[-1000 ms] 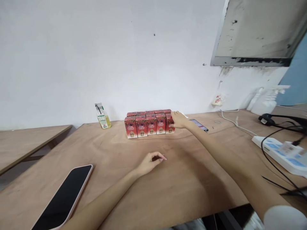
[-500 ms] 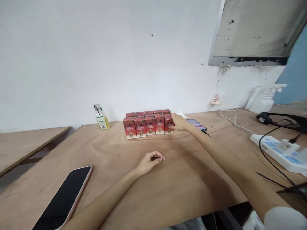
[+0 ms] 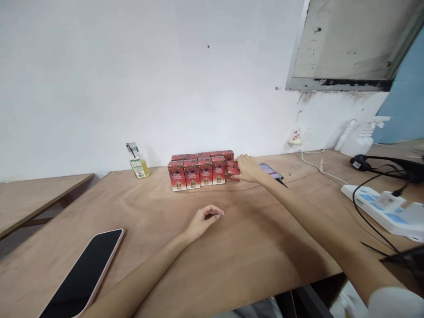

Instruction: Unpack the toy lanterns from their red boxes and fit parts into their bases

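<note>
My right hand (image 3: 249, 168) is closed around a small red box (image 3: 233, 168) at the right end of the front row. That box is tilted and partly hidden by my fingers. Beside it, several matching red boxes (image 3: 205, 171) with white lettering and a gold picture stand upright in two rows, the back row mostly covered by the front one. Nearer to me, my left hand (image 3: 202, 223) rests on the wooden table (image 3: 159, 212). Its fingers are loosely curved, with a gap inside the thumb, and it holds nothing.
A black-screened phone (image 3: 84, 274) lies at front left. A bottle of yellow liquid (image 3: 138, 163) stands near the wall. Behind my right wrist lies another phone (image 3: 270, 170) with a lit screen. A power strip (image 3: 380, 210), cables and white spray bottles (image 3: 359, 139) occupy the right side.
The right-end box has come away from its neighbour and now tilts in my right hand, exposing part of the back row. My left hand stays about where it was.
</note>
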The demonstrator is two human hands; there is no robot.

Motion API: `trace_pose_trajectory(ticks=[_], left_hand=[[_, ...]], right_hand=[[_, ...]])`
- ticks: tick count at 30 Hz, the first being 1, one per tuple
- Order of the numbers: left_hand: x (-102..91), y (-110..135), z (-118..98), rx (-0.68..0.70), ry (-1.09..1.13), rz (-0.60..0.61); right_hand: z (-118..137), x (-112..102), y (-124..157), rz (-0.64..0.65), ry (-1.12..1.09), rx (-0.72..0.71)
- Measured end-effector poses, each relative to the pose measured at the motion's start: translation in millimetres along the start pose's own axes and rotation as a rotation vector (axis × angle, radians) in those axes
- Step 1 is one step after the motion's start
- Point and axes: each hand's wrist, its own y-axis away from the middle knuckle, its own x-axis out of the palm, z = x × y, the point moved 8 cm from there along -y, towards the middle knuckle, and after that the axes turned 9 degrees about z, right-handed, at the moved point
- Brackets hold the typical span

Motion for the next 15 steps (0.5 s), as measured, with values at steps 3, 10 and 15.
trace_pose_trajectory(ticks=[3,10,15], left_hand=[[-15.1,2.2,4.6,0.028,0.104,-0.164],[-34.2,19.0,8.0,0.061,0.529,-0.374],[-27.4,40.1,1.3,-0.057,0.607,-0.268]], right_hand=[[-23.0,-7.2,29.1,-0.136,-0.376,0.234],[37.9,40.3,81.2,-0.244,-1.570,0.243],[99.8,70.4,90.6,-0.093,-1.774,0.224]])
